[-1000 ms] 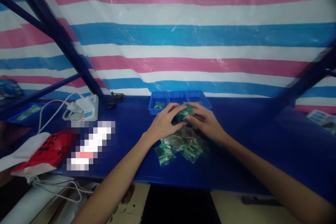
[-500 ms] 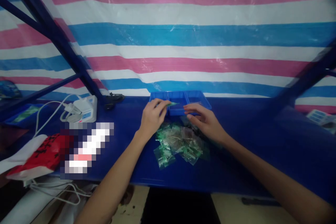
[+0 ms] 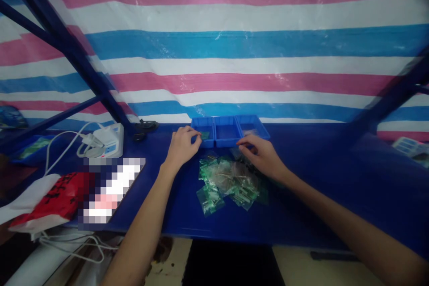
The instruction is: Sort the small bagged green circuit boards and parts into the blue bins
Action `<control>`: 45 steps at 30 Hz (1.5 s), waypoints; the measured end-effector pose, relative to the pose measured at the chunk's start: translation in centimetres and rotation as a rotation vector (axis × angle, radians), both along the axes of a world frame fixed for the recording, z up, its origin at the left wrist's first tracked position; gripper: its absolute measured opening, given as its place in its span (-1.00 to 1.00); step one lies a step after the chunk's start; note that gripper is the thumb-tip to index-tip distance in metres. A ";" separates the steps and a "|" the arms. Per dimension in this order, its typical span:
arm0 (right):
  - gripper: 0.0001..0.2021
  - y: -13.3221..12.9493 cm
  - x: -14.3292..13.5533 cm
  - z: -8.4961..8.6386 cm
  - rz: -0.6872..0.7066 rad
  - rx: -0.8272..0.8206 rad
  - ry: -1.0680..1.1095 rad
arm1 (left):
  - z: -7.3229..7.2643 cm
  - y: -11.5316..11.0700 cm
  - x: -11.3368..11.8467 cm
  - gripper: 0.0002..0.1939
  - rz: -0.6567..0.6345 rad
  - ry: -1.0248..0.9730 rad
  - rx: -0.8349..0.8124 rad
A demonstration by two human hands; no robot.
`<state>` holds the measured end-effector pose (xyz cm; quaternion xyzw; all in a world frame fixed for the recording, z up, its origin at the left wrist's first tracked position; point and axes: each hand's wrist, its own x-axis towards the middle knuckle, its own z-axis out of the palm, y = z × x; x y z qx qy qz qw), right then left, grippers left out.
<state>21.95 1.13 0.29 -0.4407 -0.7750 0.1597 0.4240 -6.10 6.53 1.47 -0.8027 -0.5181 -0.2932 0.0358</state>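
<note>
My left hand (image 3: pixel 183 146) is at the left compartment of a blue divided tray (image 3: pixel 228 144), thumb and forefinger slightly apart. By its fingertips, a small green packet (image 3: pixel 204 135) shows inside that compartment. My right hand (image 3: pixel 259 154) hovers in front of the tray's right side, fingers loosely curled and nothing visible between them. Below and between both hands lies a pile of small clear and green plastic packets (image 3: pixel 228 181) with thin pieces inside. In the tray's right compartment sits a pale clear packet (image 3: pixel 250 132).
A white power strip (image 3: pixel 114 140) with plugs and cables stands at the left, near a small black object (image 3: pixel 140 136). In front of it are a blurred-out flat item (image 3: pixel 117 187) and a red-and-white bag (image 3: pixel 63 196). Blue frame posts (image 3: pixel 77 60) rise before a striped sheet (image 3: pixel 234 44).
My left hand has moved left from the middle compartment to the left one, along with the green packet. My right hand's fingers have curled in and come slightly lower.
</note>
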 end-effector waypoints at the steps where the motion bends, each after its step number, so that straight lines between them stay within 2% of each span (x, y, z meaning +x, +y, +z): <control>1: -0.85 0.0 0.0 0.0 -0.003 0.003 -0.008 | 0.0 -0.1 0.1 -0.74 -0.009 0.030 0.003; 8: -0.85 0.2 0.2 0.0 0.027 0.050 -0.208 | -0.4 -1.0 1.2 -0.69 -0.102 0.168 0.017; 13: -0.84 0.3 0.5 -0.4 0.034 0.084 -0.302 | 0.4 -1.5 1.6 -0.79 -0.080 0.099 0.146; 15: -0.84 0.5 0.7 -0.6 0.036 0.094 -0.344 | 0.7 -1.7 1.9 -0.80 -0.140 0.060 0.164; 17: -0.85 0.6 0.9 -0.8 0.048 0.092 -0.383 | 0.8 -2.1 2.3 -0.80 -0.258 0.024 0.119; 20: -0.85 0.7 0.9 -0.9 0.082 0.065 -0.420 | 0.9 -2.7 3.1 -0.80 -0.417 0.003 -0.054; 23: -0.84 0.6 0.8 -0.7 0.109 0.045 -0.427 | 0.9 -3.0 3.7 -0.76 -0.494 0.004 -0.234; 26: -0.83 0.6 1.0 -0.4 0.134 0.020 -0.431 | 0.8 -3.2 4.2 -0.68 -0.540 -0.003 -0.309; 30: -0.82 0.6 1.4 0.1 0.150 0.024 -0.400 | 0.2 -3.4 4.8 -0.74 -0.573 0.033 -0.293; 34: -0.84 0.4 1.5 0.8 0.209 0.011 -0.373 | -0.3 -3.2 5.0 -0.81 -0.607 -0.012 -0.334; 38: -0.84 -0.2 1.1 1.4 0.274 -0.013 -0.389 | -0.3 -3.0 4.8 -0.83 -0.586 -0.116 -0.410; 45: -0.82 -0.5 -0.1 0.7 0.214 -0.004 -0.285 | 0.3 -3.2 5.0 -0.79 -0.517 -0.369 -0.444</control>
